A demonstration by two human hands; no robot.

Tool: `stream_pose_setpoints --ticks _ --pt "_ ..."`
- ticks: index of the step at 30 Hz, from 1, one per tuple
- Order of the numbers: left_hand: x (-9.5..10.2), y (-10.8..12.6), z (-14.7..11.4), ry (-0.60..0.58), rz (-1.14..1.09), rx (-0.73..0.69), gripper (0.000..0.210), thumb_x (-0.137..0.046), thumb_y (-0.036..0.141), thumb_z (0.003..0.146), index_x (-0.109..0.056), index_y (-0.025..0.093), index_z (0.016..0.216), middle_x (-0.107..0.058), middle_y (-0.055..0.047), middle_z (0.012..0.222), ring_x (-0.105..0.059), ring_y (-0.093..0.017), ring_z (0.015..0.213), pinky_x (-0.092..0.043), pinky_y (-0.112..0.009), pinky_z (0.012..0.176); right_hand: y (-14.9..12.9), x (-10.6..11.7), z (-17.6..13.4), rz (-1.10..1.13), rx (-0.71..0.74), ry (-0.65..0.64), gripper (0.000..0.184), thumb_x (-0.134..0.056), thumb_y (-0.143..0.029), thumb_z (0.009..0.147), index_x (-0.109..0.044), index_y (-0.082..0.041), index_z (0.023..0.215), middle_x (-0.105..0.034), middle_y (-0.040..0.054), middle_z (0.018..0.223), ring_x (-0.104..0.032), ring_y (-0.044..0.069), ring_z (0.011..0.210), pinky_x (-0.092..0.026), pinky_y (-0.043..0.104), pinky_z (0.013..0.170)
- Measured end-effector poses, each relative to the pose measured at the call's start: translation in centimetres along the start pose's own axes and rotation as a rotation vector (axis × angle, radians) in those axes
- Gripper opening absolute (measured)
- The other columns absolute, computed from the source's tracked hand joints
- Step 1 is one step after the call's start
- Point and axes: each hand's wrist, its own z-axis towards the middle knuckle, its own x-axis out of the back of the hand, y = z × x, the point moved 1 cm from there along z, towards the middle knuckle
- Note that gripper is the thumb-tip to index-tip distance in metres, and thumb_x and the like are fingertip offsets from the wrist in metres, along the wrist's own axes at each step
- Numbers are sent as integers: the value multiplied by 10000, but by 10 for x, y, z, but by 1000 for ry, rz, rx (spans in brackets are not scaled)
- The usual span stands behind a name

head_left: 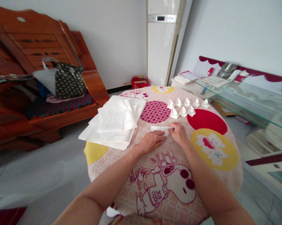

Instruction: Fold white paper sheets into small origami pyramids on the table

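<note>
A folded strip of white paper (158, 128) lies on the round table in front of me. My left hand (152, 141) rests on its near side, fingers stretched out and lying flat. At the paper's right end, my right hand (178, 133) pinches it between thumb and fingers. Beyond my right hand, several small pointed folded paper pieces (187, 102), shaped like little boats, stand in two rows. Left of my hands sits a stack of loose white paper sheets (113, 118), some showing faint print.
A patterned tablecloth (166, 184) covers the table (234, 184). To the right stands a glass-topped cabinet (249, 97) with papers and metal bowls. A wooden bench (68, 109) with a dotted bag (69, 80) is at left; a tall white air conditioner (161, 50) stands behind.
</note>
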Motion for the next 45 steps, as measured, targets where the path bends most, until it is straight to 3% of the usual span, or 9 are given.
stream_pose_setpoints --ticks 6,10,13,26,33,37,42,45 --pt "-1 0 1 2 -3 42 328 -611 224 971 -734 202 1274 -517 -132 1575 -586 -294 1368 -495 -440 1154 2 2 -2 300 -201 12 301 -625 -228 713 -810 -167 943 -742 30 726 -627 196 628 -501 308 624" --pt "4 1 6 64 -49 42 306 -673 202 922 -773 231 1211 -415 -87 1652 -414 -320 1510 -395 -516 1234 1 2 -3 412 -234 45 346 -623 -255 690 -808 -155 965 -756 40 757 -633 189 634 -497 300 612" --pt "8 1 7 65 -90 48 299 -691 201 914 -781 229 1197 -394 -84 1664 -332 -320 1555 -337 -534 1266 -1 2 -3 433 -233 48 341 -630 -268 679 -806 -157 950 -758 43 763 -632 184 631 -503 300 615" --pt "5 2 7 70 -32 47 284 -672 214 930 -779 232 1193 -415 -103 1645 -387 -338 1518 -325 -574 1262 -2 3 -4 383 -238 54 373 -603 -270 684 -812 -163 974 -747 29 728 -619 184 609 -512 306 611" --pt "4 4 6 66 35 45 277 -647 235 949 -771 250 1195 -456 -98 1621 -410 -330 1505 -288 -604 1264 -5 3 -5 280 -68 84 366 -571 -187 707 -811 -177 983 -805 92 997 -713 228 824 -572 344 761" --pt "4 3 7 53 51 42 269 -641 228 949 -773 247 1182 -462 -100 1619 -412 -329 1506 -295 -603 1259 -2 1 -5 194 -20 76 378 -560 -131 723 -802 -213 1001 -800 75 1001 -721 233 881 -585 349 797" --pt "5 5 8 39 72 45 283 -670 208 926 -772 230 1190 -493 -134 1589 -429 -345 1492 -320 -602 1243 -6 1 -5 81 152 74 382 -565 -62 747 -797 -190 1023 -750 135 1189 -666 290 1144 -523 453 1037" --pt "7 6 9 27 66 51 283 -663 194 925 -772 216 1186 -494 -124 1587 -453 -354 1469 -322 -587 1246 -10 -2 -3 24 181 25 402 -567 -33 745 -789 -182 1045 -762 134 1098 -665 294 1074 -529 456 995"
